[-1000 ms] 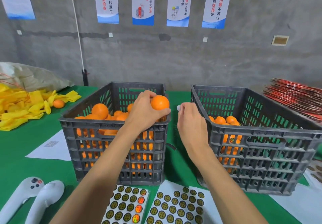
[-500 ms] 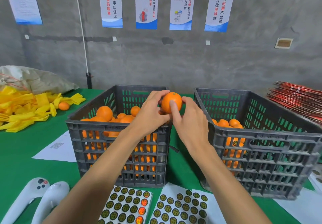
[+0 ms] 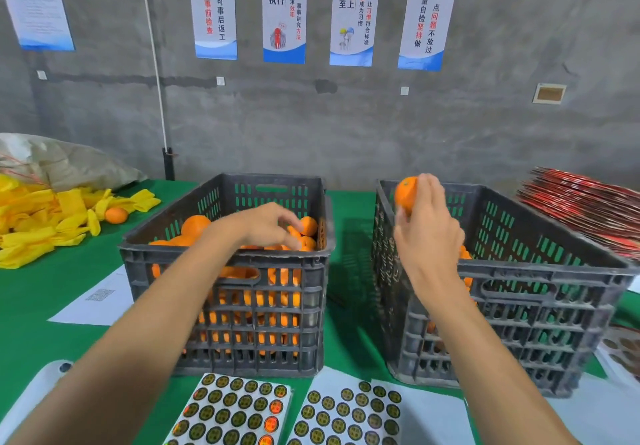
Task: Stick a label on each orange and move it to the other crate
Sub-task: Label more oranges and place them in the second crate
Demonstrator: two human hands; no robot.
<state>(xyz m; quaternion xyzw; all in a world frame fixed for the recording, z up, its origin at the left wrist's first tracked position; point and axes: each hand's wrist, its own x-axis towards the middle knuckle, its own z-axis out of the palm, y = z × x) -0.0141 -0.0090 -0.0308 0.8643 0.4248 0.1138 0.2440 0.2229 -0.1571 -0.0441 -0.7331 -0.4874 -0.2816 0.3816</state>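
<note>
Two dark grey plastic crates stand side by side on the green table. The left crate [image 3: 225, 264] is full of oranges [image 3: 195, 224]. The right crate [image 3: 540, 282] holds fewer oranges, seen through its slots. My right hand [image 3: 427, 233] grips one orange [image 3: 406, 193] over the near left corner of the right crate. My left hand [image 3: 266, 224] reaches into the left crate with loosely curled fingers just above the oranges, holding nothing. Two sheets of round labels [image 3: 239, 413] [image 3: 349, 413] lie in front of the crates.
Yellow bags [image 3: 38, 216] and a stray orange [image 3: 116, 215] lie at the left. A white paper [image 3: 93, 302] lies beside the left crate. A red stack of sheets [image 3: 588, 205] is at the far right. A white device [image 3: 38, 389] sits at the near left edge.
Both hands held the orange together between the crates; now my right hand alone has carried it right over the right crate, and my left hand has dropped back into the left crate.
</note>
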